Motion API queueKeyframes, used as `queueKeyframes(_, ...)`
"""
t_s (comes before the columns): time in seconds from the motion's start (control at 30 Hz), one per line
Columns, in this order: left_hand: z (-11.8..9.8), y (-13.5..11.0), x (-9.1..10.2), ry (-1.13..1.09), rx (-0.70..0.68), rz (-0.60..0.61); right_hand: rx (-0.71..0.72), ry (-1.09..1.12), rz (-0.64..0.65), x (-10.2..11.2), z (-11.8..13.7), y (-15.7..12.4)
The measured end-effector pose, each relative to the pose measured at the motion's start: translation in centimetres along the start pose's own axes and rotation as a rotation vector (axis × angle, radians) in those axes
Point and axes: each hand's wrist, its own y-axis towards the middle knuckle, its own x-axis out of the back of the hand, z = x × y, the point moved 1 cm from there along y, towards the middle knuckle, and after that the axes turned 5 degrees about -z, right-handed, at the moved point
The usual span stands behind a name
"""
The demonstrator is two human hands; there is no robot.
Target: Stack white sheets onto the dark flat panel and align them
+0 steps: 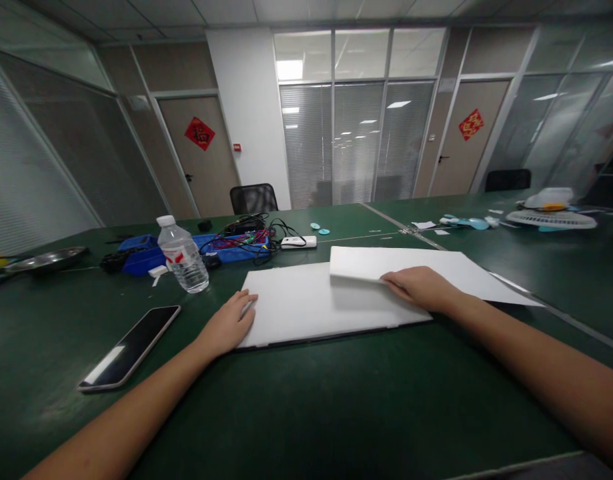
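Note:
A flat rectangular white panel (286,307) with a thin dark lower edge lies on the green table in front of me. My left hand (229,325) grips its left edge, fingertips curled over the white top face. Over the panel's right part, a thin white sheet (436,267) is lifted at its left side and extends past the panel to the right. Its near edge is pinched between the thumb and fingers of my right hand (421,288). The underside of the sheet and part of the panel below it are hidden.
Left of the panel are a phone (131,348) and a clear plastic bottle (182,257). Behind it stand blue trays (236,252) with tangled wires and a white power strip (299,243). A metal pan (51,259) is far left; a white fan-like part (551,219) is far right.

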Motion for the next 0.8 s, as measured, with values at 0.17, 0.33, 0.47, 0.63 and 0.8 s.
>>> queueKeyframes(0.17, -0.3, 0.0, 0.2, 0.014, 0.003, 0.026, 0.301, 0.284, -0.020, 0.8, 4.3, 0.5)
queueKeyframes(0.33, -0.4, 0.0, 0.3, 0.024, 0.010, 0.038, 0.383, 0.408, -0.026, 1.3, 5.9, 0.8)
queueKeyframes(0.47, -0.4, 0.0, 0.3, 0.003, 0.006, 0.032, 0.205, 0.343, -0.091, 0.8, 3.7, 0.8)
queueKeyframes(0.63, -0.6, -0.1, 0.4, -0.010, 0.015, 0.034, -0.460, -0.033, -0.076, -0.2, -2.2, 0.1)
queueKeyframes(0.8, -0.5, -0.1, 0.2, -0.016, 0.004, 0.007, -0.778, -0.076, 0.034, -1.4, -6.5, -1.6)
